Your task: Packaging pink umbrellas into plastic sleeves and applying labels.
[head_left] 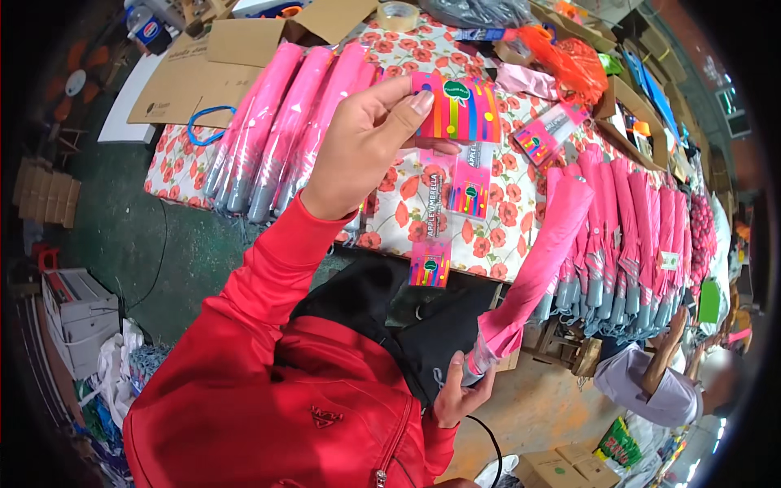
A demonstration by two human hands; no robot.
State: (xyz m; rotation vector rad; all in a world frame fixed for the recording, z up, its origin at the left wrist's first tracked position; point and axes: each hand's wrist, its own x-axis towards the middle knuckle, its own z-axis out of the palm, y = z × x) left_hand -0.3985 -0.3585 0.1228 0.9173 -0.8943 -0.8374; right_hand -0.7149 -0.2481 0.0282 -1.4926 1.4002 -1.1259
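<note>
left hand [370, 142]: raised over the table, thumb and fingers pinched on the top card of a hanging strip of striped tags [457, 110]; gripping the top edge lets the rest dangle free and straight.
tag strip: pink cards with rainbow stripes, linked in a column; lowest tag [429, 264] hangs past the table's near edge, over the lap.
right hand [457, 394]: low by the lap, fingers wrapped round the grey handle end of a folded pink umbrella [537, 260]; its tip points up and away, leaning toward the table, so the handle end stays close to the body.
stack left [281, 122]: folded pink umbrellas lying side by side, grey handles toward the near edge, sorted as one batch.
stack right [630, 236]: a bigger row of the same umbrellas, handles hanging over the edge, well apart from the left stack.
table cover [415, 207]: poppy-print cloth, bare in the middle between the stacks.
loose tag [549, 134]: lies flat on the cloth near the right stack.
cardboard [195, 77]: flattened sheets at the far left corner.
tape roll [399, 15]: at the far edge.
other person [659, 382]: seated at lower right, arm partly visible.
</note>
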